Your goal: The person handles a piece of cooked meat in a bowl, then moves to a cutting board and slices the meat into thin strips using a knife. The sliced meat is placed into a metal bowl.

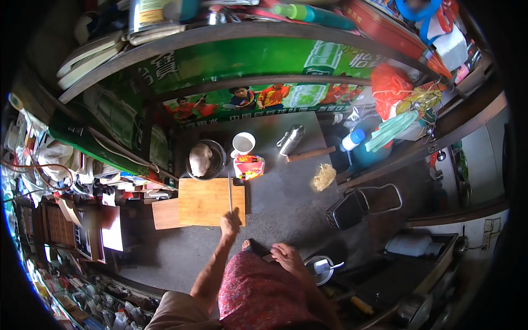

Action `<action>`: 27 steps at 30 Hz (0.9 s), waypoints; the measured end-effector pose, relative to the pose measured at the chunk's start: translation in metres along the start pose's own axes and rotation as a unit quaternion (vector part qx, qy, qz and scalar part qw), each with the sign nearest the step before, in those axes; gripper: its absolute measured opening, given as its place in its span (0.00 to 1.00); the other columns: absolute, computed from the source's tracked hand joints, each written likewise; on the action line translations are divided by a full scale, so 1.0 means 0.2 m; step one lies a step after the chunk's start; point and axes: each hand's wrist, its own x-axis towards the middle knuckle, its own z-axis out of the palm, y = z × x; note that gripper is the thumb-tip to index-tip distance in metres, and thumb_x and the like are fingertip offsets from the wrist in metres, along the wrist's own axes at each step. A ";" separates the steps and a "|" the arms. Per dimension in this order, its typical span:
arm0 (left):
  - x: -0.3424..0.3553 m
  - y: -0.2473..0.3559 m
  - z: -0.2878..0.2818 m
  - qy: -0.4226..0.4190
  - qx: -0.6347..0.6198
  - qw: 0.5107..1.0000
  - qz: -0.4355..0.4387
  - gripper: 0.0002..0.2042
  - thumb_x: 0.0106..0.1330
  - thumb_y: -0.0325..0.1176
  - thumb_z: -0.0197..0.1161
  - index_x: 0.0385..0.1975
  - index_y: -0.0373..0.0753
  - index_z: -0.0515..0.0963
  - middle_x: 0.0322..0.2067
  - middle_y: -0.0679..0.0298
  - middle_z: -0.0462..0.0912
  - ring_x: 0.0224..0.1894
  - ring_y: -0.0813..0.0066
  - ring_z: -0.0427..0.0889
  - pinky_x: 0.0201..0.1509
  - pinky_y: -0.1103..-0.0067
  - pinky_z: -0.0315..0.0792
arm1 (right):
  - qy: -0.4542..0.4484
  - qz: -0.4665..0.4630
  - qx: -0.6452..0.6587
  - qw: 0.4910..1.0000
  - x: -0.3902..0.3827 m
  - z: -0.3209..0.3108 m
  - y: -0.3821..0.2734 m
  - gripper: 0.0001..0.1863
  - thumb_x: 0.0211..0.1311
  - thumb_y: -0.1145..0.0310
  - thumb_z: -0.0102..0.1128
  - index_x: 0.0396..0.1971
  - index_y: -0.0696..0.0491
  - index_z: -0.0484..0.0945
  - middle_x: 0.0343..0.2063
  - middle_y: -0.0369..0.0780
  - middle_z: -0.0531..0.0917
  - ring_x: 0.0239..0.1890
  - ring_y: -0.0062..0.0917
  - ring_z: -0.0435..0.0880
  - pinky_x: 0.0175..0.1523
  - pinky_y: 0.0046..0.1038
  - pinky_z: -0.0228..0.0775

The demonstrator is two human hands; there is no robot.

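Right now the left hand (pixel 230 222) is closed round the handle of a knife (pixel 230 193), thin blade running away from the person over the right part of a pale wooden cutting board (pixel 204 201). Right hand (pixel 288 256) rests near the body on the red patterned cloth (pixel 258 286) over the lap; fingers look loosely spread, holding nothing as far as I can tell.

Judgement on doing it well: keep the blade flat & square to the board, wrist low, grip firm. Edge sits close to the board's right rim, so working nearer the middle would be steadier. Free hand is well apart from the blade, which is safe.

Materials etc:
- board: smooth light wood, rectangular, w/ a second darker board (pixel 165 214) tucked under its left near corner
- steel bowl (pixel 207 159) just beyond the board, round, shiny, holds a pale lump (pixel 200 158), prob. dough
- white mug (pixel 242 144) and a red-yellow packet (pixel 250 166) right of the bowl
- metal flask (pixel 291 139) lying tilted, farther right
- grey worktop (pixel 286 187), matte, w/ a pale stringy tuft (pixel 324 176) at its right side
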 end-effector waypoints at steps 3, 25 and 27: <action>0.58 -0.46 -0.19 0.038 0.501 0.852 0.148 0.14 0.72 0.41 0.51 0.35 0.37 0.77 0.21 0.61 0.75 0.24 0.68 0.77 0.26 0.69 0.70 | 0.082 0.004 -0.086 0.993 -0.01 -0.01 0.38 0.14 0.69 0.63 0.58 0.45 0.59 0.78 0.33 0.37 0.85 0.32 0.18 0.83 0.37 0.22 0.77; 1.52 0.21 0.26 -0.001 0.493 0.789 0.365 0.19 0.69 0.49 0.53 0.50 0.42 0.76 0.35 0.59 0.81 0.32 0.69 0.76 0.34 0.73 0.73 | 0.193 0.433 -0.133 0.870 -0.55 0.55 0.46 0.16 0.57 0.63 0.52 0.35 0.58 0.84 0.38 0.53 0.85 0.42 0.47 0.85 0.45 0.47 0.76; 1.48 0.26 0.30 -0.015 0.477 0.794 0.377 0.19 0.68 0.49 0.54 0.49 0.41 0.76 0.35 0.59 0.81 0.32 0.68 0.76 0.35 0.72 0.73 | 0.179 0.437 -0.127 0.872 -0.53 0.50 0.42 0.18 0.58 0.61 0.51 0.36 0.58 0.83 0.38 0.53 0.84 0.42 0.47 0.84 0.45 0.47 0.75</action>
